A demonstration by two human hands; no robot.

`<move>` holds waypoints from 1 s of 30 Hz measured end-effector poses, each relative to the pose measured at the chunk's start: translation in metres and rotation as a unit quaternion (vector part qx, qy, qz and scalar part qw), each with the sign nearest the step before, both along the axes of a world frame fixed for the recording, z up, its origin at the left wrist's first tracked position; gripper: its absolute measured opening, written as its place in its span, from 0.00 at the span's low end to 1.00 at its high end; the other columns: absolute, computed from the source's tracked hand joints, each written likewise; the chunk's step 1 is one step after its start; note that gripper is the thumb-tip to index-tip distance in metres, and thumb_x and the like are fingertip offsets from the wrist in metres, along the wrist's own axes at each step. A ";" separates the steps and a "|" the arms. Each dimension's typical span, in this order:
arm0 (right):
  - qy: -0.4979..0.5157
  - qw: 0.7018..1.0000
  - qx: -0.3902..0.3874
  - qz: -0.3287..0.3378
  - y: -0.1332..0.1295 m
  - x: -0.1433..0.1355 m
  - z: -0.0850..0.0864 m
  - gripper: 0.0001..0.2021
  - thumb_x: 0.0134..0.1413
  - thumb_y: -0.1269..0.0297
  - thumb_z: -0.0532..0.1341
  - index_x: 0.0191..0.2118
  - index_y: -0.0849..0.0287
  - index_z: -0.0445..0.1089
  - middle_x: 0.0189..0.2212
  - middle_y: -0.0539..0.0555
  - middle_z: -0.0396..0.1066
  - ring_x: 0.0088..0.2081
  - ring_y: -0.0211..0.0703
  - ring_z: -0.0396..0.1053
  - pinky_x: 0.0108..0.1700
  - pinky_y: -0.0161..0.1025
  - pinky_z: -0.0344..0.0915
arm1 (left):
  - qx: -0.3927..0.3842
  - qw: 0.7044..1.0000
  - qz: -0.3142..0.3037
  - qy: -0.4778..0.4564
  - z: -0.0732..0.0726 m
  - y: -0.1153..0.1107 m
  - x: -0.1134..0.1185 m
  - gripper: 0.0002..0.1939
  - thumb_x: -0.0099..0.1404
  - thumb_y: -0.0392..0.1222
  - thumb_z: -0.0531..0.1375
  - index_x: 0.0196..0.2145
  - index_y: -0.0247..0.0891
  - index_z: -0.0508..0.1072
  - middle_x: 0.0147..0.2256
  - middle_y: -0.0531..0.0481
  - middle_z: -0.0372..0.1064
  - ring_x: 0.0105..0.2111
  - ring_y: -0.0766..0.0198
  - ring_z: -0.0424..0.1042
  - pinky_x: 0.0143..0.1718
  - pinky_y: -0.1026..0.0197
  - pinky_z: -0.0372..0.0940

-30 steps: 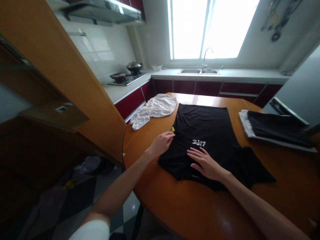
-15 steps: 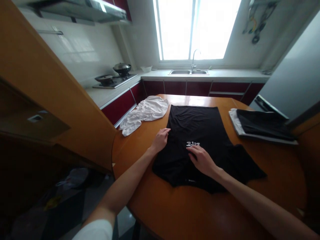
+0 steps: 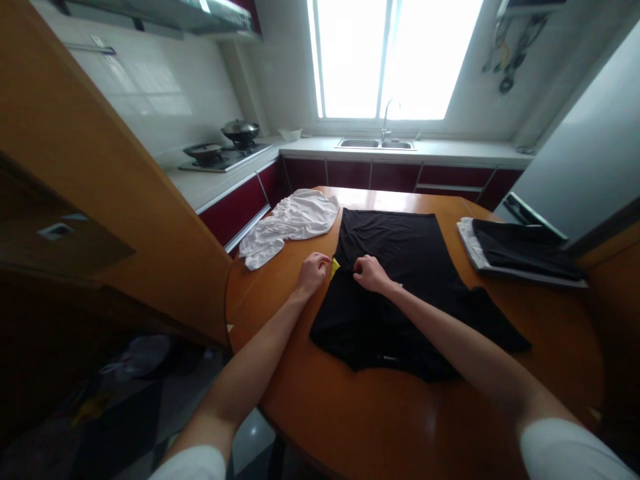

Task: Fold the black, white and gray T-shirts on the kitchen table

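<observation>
A black T-shirt (image 3: 395,243) lies spread on the wooden table, its neckline toward me and one sleeve out to the right. At its left edge my left hand (image 3: 315,270) pinches the fabric, where a small yellow patch (image 3: 335,268) shows beside the fingertips. My right hand (image 3: 371,272) is closed on the shirt a little to the right of that, with the cloth bunched between the two hands. My right forearm covers most of the white print on the shirt.
A crumpled white garment (image 3: 300,217) lies at the table's back left. Folded dark and white clothes (image 3: 520,247) are stacked at the right. Beyond the wooden table (image 3: 350,413) are a counter with a sink (image 3: 375,143) and a stove with pans (image 3: 240,131).
My right hand has moved left and away from me, from the print to near the shirt's left edge, and has closed on the cloth. The yellow patch has come into view.
</observation>
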State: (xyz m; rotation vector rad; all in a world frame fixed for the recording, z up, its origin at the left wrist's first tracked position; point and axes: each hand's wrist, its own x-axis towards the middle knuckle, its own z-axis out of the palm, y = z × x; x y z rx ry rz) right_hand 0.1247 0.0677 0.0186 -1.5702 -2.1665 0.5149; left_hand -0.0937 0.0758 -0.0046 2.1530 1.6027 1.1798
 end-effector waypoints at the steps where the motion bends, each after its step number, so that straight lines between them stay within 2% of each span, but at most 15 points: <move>1: 0.024 1.000 -0.010 -0.002 0.000 0.000 0.002 0.05 0.51 0.71 0.64 0.36 0.60 0.74 0.38 0.56 0.73 0.42 0.46 0.69 0.45 0.38 0.64 | 0.004 1.000 -0.004 0.001 0.001 0.000 0.000 0.14 0.63 0.27 0.54 0.36 0.37 0.79 0.39 0.46 0.76 0.43 0.59 0.75 0.51 0.58 0.68; 4: 0.106 0.993 -0.043 -0.020 0.001 0.001 0.008 0.08 0.50 0.72 0.62 0.38 0.59 0.72 0.31 0.50 0.72 0.34 0.39 0.69 0.37 0.33 0.63 | 0.011 1.000 -0.019 0.011 0.004 -0.001 0.004 0.14 0.65 0.28 0.54 0.37 0.37 0.80 0.39 0.46 0.76 0.43 0.59 0.75 0.51 0.57 0.68; 6: 0.145 0.987 -0.056 -0.042 0.001 0.000 0.011 0.12 0.49 0.72 0.63 0.42 0.59 0.72 0.30 0.49 0.72 0.32 0.38 0.69 0.35 0.32 0.62 | 0.015 0.999 -0.036 0.018 0.007 -0.003 0.007 0.14 0.66 0.30 0.55 0.38 0.37 0.80 0.40 0.45 0.75 0.44 0.58 0.75 0.52 0.57 0.68; 9: 0.112 0.990 -0.056 -0.071 0.001 -0.003 0.007 0.18 0.48 0.72 0.64 0.48 0.59 0.71 0.32 0.50 0.73 0.33 0.40 0.70 0.37 0.34 0.63 | 0.007 0.996 -0.082 0.034 0.007 -0.009 0.013 0.15 0.69 0.31 0.54 0.42 0.38 0.81 0.43 0.45 0.76 0.46 0.58 0.75 0.54 0.56 0.68; 11: 0.077 0.992 -0.059 -0.084 0.001 -0.004 0.002 0.21 0.49 0.71 0.65 0.51 0.59 0.71 0.34 0.53 0.74 0.35 0.42 0.71 0.39 0.35 0.64 | -0.021 0.990 -0.122 0.067 0.004 -0.014 0.017 0.17 0.71 0.34 0.53 0.49 0.39 0.79 0.50 0.44 0.75 0.51 0.57 0.73 0.58 0.54 0.66; 13: 0.064 0.992 -0.065 -0.088 0.002 -0.003 -0.002 0.23 0.50 0.69 0.66 0.54 0.59 0.70 0.37 0.55 0.76 0.38 0.44 0.73 0.41 0.37 0.65 | -0.062 0.978 -0.151 0.133 0.000 -0.019 0.020 0.21 0.75 0.40 0.51 0.61 0.40 0.71 0.62 0.42 0.67 0.63 0.52 0.64 0.65 0.46 0.58; 15: 0.065 0.990 -0.080 -0.092 0.005 -0.001 -0.005 0.24 0.49 0.67 0.67 0.54 0.60 0.70 0.39 0.56 0.76 0.41 0.45 0.73 0.42 0.36 0.66 | -0.108 0.957 -0.168 0.211 -0.005 -0.023 0.022 0.27 0.76 0.48 0.49 0.69 0.42 0.59 0.71 0.43 0.48 0.71 0.46 0.46 0.68 0.35 0.45; 16: 0.066 0.989 -0.092 -0.095 0.007 0.000 -0.005 0.24 0.48 0.66 0.69 0.53 0.61 0.71 0.40 0.57 0.76 0.42 0.46 0.73 0.42 0.36 0.66 | -0.129 0.946 -0.173 0.241 -0.006 -0.025 0.023 0.29 0.77 0.51 0.48 0.71 0.44 0.54 0.73 0.45 0.40 0.73 0.45 0.38 0.68 0.31 0.39; 18: 0.068 0.985 -0.125 -0.103 0.011 0.002 -0.004 0.22 0.43 0.66 0.71 0.48 0.63 0.73 0.39 0.57 0.76 0.41 0.47 0.73 0.39 0.36 0.66 | -0.156 0.933 -0.179 0.272 -0.008 -0.027 0.024 0.32 0.77 0.55 0.46 0.73 0.46 0.47 0.74 0.47 0.32 0.73 0.45 0.31 0.68 0.29 0.33; 20: 0.071 0.980 -0.154 -0.103 0.014 0.002 -0.002 0.18 0.40 0.67 0.72 0.40 0.64 0.75 0.32 0.56 0.75 0.36 0.47 0.73 0.34 0.35 0.66 | -0.164 0.930 -0.178 0.276 -0.007 -0.028 0.024 0.34 0.76 0.58 0.45 0.74 0.46 0.43 0.74 0.47 0.29 0.73 0.45 0.29 0.68 0.30 0.32; 22: 0.080 0.979 -0.163 -0.094 0.016 0.000 0.001 0.15 0.39 0.69 0.72 0.37 0.64 0.75 0.27 0.53 0.73 0.32 0.45 0.72 0.31 0.35 0.64 | -0.164 0.931 -0.174 0.275 -0.006 -0.028 0.025 0.36 0.75 0.59 0.46 0.74 0.45 0.42 0.74 0.47 0.28 0.73 0.45 0.29 0.69 0.31 0.31; 27: 0.116 0.984 -0.119 -0.066 0.011 -0.007 0.006 0.24 0.43 0.74 0.67 0.50 0.62 0.71 0.31 0.48 0.73 0.32 0.37 0.69 0.32 0.31 0.64 | -0.161 0.933 -0.171 0.273 -0.006 -0.027 0.026 0.38 0.74 0.60 0.48 0.74 0.45 0.40 0.74 0.46 0.29 0.73 0.44 0.28 0.69 0.32 0.32; 30: 0.120 0.985 -0.104 -0.065 0.005 -0.006 0.005 0.25 0.44 0.75 0.66 0.52 0.61 0.69 0.31 0.48 0.72 0.31 0.36 0.68 0.33 0.31 0.64 | -0.154 0.933 -0.173 0.275 -0.008 -0.026 0.025 0.39 0.74 0.62 0.48 0.74 0.45 0.42 0.74 0.46 0.30 0.73 0.43 0.28 0.69 0.32 0.32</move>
